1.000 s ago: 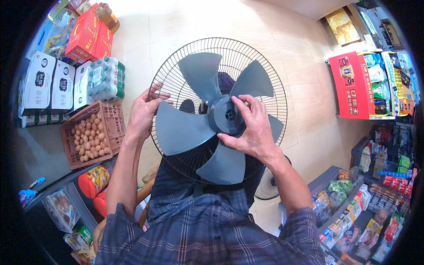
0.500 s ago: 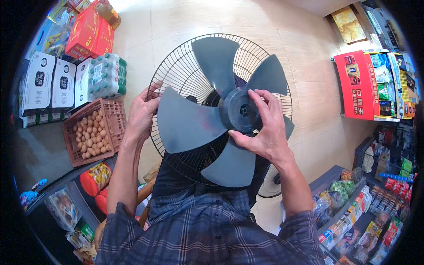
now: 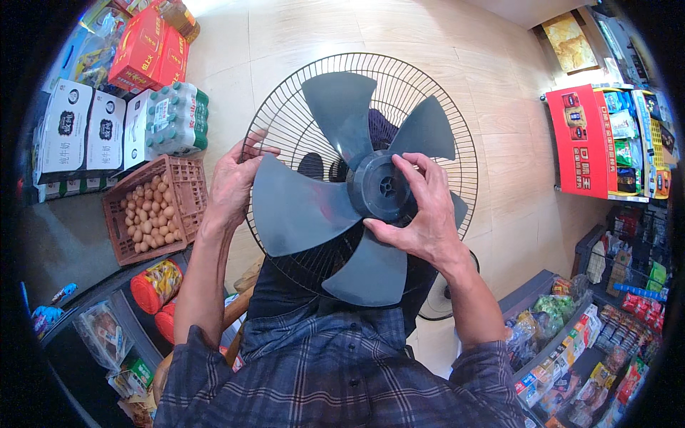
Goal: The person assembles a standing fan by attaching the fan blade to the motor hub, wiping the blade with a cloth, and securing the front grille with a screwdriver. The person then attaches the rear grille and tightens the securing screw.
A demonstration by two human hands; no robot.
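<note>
A dark grey fan blade (image 3: 307,207) with several broad vanes lies over a round black wire fan guard (image 3: 285,118), above my lap. My right hand (image 3: 432,225) grips the blade's round hub, thumb on the near side and fingers on the far side. At the left rim, my left hand (image 3: 232,182) is closed round the guard wires, its thumb next to a vane's tip; I cannot tell whether it touches the vane. Behind the vanes, the middle of the guard is mostly hidden.
At left stand a brown crate of eggs (image 3: 146,214), shrink-wrapped bottles (image 3: 177,120), white cartons (image 3: 68,132) and red boxes (image 3: 146,53). A red display box (image 3: 581,146) is at right, above snack shelves. Another round wire piece (image 3: 446,307) is on the floor by my right leg.
The fan blade has shifted slightly left and nearer me over the guard, moving with my right hand on the hub. My left hand keeps its place at the rim.
</note>
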